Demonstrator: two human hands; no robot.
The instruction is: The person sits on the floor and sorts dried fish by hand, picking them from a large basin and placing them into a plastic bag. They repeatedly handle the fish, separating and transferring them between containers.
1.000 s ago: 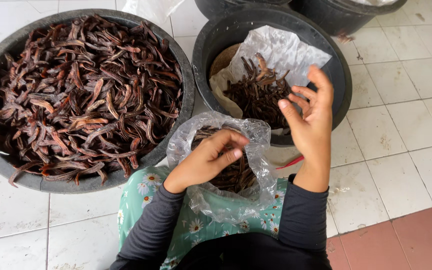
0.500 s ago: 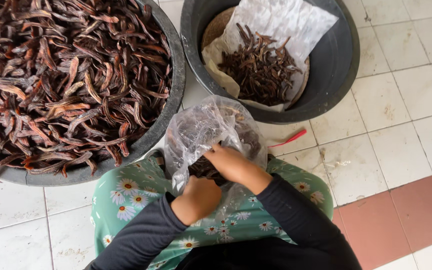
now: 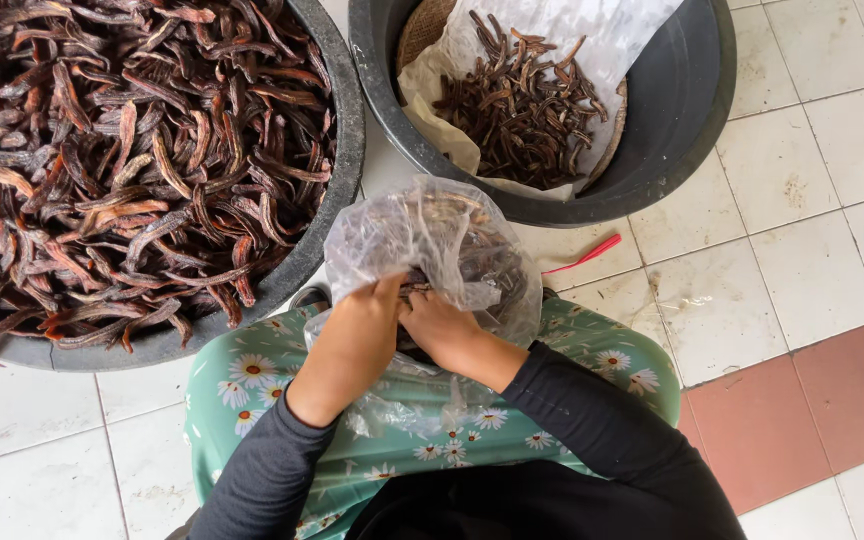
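A clear plastic bag [image 3: 432, 245] with dark brown dried pods inside rests on my lap, over a green skirt with white daisies [image 3: 252, 375]. My left hand [image 3: 357, 335] and my right hand [image 3: 442, 330] meet at the bag's mouth, fingers tucked into the plastic and closed on it. Whether either hand also grips pods is hidden by the crumpled plastic. Both arms wear black sleeves.
A big grey basin [image 3: 337, 190] heaped with dark brown pods sits at upper left. A black tub [image 3: 677, 110] at upper right holds a white sack with smaller pods. A thin red stick [image 3: 584, 255] lies on the white tile floor; reddish tiles are at lower right.
My right hand has come down from above the black tub to the bag's mouth beside the left hand. The view has tilted so the lap and bag sit more central.
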